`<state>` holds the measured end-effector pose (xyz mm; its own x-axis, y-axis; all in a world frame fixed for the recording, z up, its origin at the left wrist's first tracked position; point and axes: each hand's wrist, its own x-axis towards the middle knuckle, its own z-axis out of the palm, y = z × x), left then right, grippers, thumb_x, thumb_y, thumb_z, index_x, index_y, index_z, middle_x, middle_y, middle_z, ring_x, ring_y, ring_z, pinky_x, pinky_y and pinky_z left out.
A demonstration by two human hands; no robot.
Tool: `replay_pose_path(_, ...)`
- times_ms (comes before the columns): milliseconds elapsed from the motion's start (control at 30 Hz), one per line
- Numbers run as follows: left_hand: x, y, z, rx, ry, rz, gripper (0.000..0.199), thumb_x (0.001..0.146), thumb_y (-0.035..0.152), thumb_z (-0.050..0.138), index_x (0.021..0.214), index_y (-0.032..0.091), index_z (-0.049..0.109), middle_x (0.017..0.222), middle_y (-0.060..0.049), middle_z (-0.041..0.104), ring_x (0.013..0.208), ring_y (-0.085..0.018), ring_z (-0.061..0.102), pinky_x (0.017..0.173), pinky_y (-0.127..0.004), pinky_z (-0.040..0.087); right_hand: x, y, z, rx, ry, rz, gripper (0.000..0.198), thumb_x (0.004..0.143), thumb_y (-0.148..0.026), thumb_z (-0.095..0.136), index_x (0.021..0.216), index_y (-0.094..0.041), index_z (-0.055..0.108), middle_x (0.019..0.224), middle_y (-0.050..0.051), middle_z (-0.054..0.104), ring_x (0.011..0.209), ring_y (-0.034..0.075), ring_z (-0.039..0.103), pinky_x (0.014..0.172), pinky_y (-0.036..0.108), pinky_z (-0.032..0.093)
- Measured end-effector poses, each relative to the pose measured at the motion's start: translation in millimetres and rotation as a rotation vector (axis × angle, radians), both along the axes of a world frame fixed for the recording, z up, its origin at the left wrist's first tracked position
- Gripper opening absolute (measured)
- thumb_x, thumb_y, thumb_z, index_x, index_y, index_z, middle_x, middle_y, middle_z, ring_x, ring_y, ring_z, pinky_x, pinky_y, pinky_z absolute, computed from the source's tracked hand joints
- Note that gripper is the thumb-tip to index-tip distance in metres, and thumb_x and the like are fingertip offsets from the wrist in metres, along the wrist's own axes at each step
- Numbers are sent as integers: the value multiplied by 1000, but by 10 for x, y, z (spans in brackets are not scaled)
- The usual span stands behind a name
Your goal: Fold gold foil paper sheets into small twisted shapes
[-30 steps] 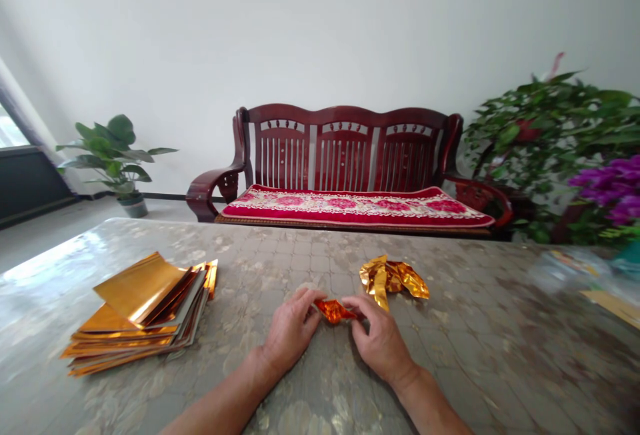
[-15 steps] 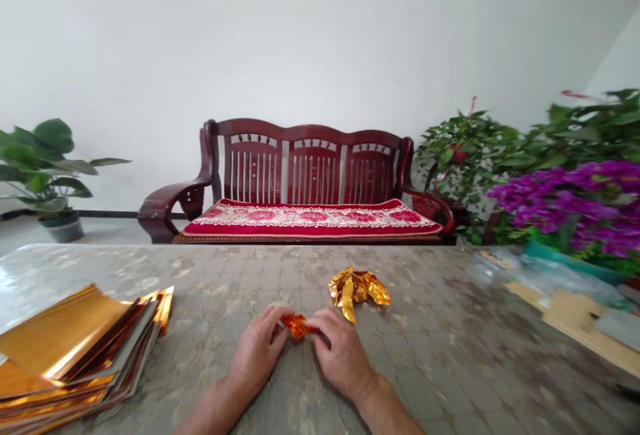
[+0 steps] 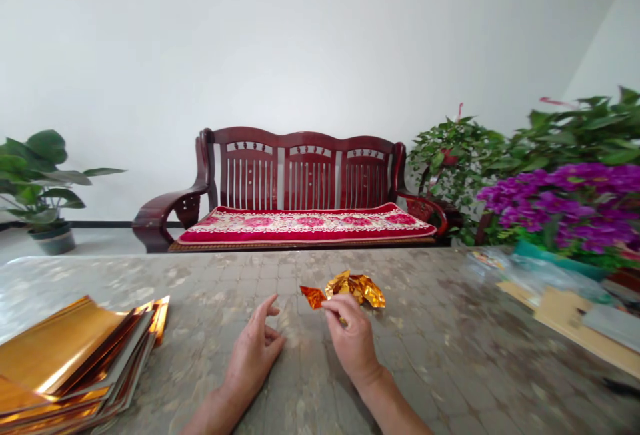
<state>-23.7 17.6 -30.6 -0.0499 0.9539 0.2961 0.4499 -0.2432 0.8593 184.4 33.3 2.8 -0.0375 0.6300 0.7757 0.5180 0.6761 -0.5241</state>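
My right hand (image 3: 350, 334) pinches one end of a small crumpled piece of orange-gold foil paper (image 3: 313, 297), held just above the table. Behind that hand, more crumpled gold foil (image 3: 367, 290) lies on the table, its near part hidden by my fingers. To the left, my left hand (image 3: 257, 338) rests apart from the foil with its fingers spread and nothing in them. A stack of shiny gold foil sheets (image 3: 70, 342) lies at the table's left side, some edges showing grey.
The patterned table (image 3: 425, 368) spans the foreground. On its right are cardboard pieces (image 3: 563, 312), clear plastic wrapping (image 3: 545, 278) and purple flowers (image 3: 575, 202). Beyond the table stands a dark red wooden bench (image 3: 305, 175) with a red floral cushion (image 3: 305, 223).
My left hand has let go of the small foil piece and opened. The right hand has carried it up and slightly right, toward the other crumpled foil. The view has tilted up a little.
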Motion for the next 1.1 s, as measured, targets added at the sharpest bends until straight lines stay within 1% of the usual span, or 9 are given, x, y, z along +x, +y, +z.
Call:
replay_pose_path(133,-10,29,-40,-7,15,1,64,73,18,51,137,20,42,116,-6,62,65,-11,64,68,-29,55,140,96,23,79,1,-99,19,88,-12,54,89,-22,71,84,4,64,81,16,62,75,28,52)
replay_pose_path(233,-19,44,-63,0,43,3,61,74,19,51,135,20,44,116,-6,62,65,-11,64,69,-29,55,181,147,-3,93,2,-134,17,87,-14,56,87,-22,71,83,3,64,80,16,62,75,28,52)
replay_pose_path(467,-28,36,-61,3,90,-16,57,76,19,48,133,21,46,114,-5,62,66,-11,64,69,-28,54,184,238,-6,15,-25,-184,18,87,-19,55,85,-22,72,85,4,66,80,16,63,73,27,52)
replay_pose_path(567,-29,35,-50,0,110,-26,54,77,19,48,131,21,48,114,-5,62,66,-11,64,68,-28,54,306,276,56,-24,-35,-229,19,86,-22,54,86,-21,73,86,4,67,81,17,64,73,27,51)
replay_pose_path(633,-31,36,-44,2,126,-32,53,78,19,47,130,21,48,113,-5,62,66,-11,64,69,-28,54,467,292,92,-42,-59,-269,21,87,-23,53,87,-22,73,88,4,67,82,16,64,75,26,50)
replay_pose_path(733,-39,37,-45,2,143,-50,51,79,19,47,129,22,49,114,-5,62,67,-11,64,70,-28,54,806,295,90,-69,-95,-416,23,88,-27,52,91,-22,74,92,4,68,83,16,64,72,25,48)
replay_pose_path(900,-61,47,-73,-9,181,-78,47,81,19,46,127,23,50,112,-4,62,67,-12,64,69,-28,53,1327,252,-58,-145,-242,-727,25,89,-25,51,98,-26,75,100,1,69,80,15,65,64,24,41)
replay_pose_path(1000,-71,51,-81,-15,208,-84,45,82,20,45,127,23,50,111,-4,61,68,-12,64,70,-28,53,1454,226,-140,-245,-300,-826,25,89,-22,52,100,-28,74,103,-1,69,80,14,64,61,24,37)
replay_pose_path(1100,-77,43,-73,-14,252,-90,39,84,22,45,122,23,53,107,-3,61,71,-13,64,71,-28,52,1461,217,-171,-338,-322,-855,25,90,-21,53,103,-29,74,104,-1,69,80,13,63,60,24,35)
